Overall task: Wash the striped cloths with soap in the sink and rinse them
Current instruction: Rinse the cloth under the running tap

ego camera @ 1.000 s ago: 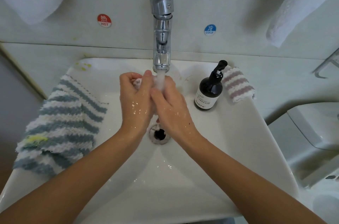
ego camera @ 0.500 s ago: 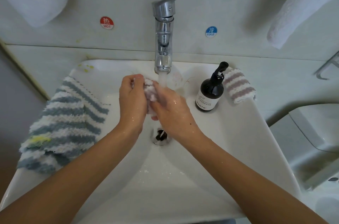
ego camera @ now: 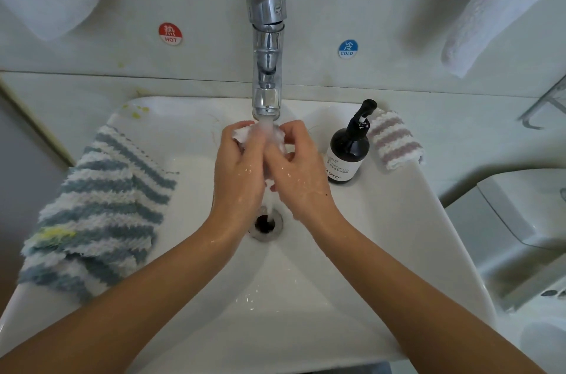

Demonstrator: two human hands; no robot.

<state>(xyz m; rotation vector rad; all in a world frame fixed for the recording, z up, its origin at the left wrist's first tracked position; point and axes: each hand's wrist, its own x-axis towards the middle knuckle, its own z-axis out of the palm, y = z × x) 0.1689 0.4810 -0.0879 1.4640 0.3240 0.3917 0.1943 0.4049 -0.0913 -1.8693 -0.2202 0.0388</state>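
Small cloth [ego camera: 245, 133]: bunched between left hand [ego camera: 237, 168] and right hand [ego camera: 298, 173], both curled round it, under the running tap [ego camera: 267, 45]; sink [ego camera: 382, 251]: water running to the drain [ego camera: 265, 223]; blue striped cloth [ego camera: 95, 211] on left rim; soap bottle [ego camera: 347, 150] and pink striped cloth [ego camera: 395, 140] on right rim.

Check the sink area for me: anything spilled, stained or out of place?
Yes. The blue-striped cloth draped over the sink's left rim has a yellow stain near its lower left edge, and yellow specks dot the rim's back-left corner. Nothing else stands out.
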